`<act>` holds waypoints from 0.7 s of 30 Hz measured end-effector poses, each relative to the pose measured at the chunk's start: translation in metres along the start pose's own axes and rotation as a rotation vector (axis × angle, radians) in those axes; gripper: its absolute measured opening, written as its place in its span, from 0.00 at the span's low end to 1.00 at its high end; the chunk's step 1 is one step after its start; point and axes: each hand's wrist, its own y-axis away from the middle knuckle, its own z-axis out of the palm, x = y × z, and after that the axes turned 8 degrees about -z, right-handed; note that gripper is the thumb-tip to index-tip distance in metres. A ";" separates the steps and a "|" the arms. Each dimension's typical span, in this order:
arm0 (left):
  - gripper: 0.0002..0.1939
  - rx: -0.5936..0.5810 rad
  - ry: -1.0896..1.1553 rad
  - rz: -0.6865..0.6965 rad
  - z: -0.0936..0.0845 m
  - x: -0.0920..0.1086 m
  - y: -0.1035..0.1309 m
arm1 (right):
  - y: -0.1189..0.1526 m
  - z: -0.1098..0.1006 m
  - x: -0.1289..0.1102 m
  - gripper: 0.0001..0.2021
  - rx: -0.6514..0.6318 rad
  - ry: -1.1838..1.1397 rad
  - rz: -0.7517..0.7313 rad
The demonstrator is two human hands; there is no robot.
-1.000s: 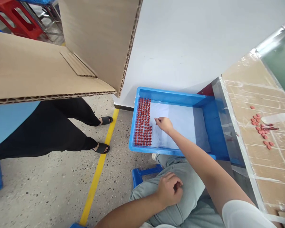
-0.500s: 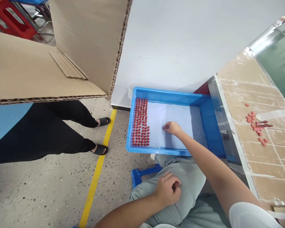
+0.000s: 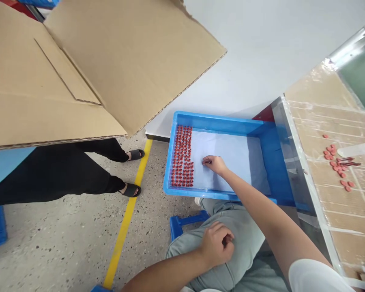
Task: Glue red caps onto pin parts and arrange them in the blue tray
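- Inside blue tray, left end: red pieces in rows.
- Right hand near rows, fingers pinched narrow, probably on small dark-red piece.
- Left hand on thigh, fingers curled; can't tell if holding.

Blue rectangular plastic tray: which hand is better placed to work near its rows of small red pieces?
Probably the right hand: it reaches into the blue tray, close to the small red pieces. The left hand is curled over the grey-green trouser leg, outside.
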 end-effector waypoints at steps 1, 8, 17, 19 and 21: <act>0.16 0.000 0.001 -0.001 0.000 0.000 0.000 | 0.000 0.000 0.001 0.14 0.013 0.002 0.001; 0.17 -0.017 0.022 -0.010 0.001 -0.002 0.000 | 0.005 0.000 0.005 0.22 0.097 0.026 0.030; 0.18 -0.011 0.036 -0.019 -0.001 0.001 -0.001 | -0.003 0.007 -0.006 0.16 0.079 0.014 0.069; 0.17 -0.002 0.036 -0.013 -0.001 0.002 -0.001 | -0.010 0.011 -0.011 0.15 0.074 0.011 0.054; 0.17 0.007 0.036 -0.008 -0.001 0.002 -0.002 | -0.017 0.015 -0.016 0.15 0.062 0.005 0.031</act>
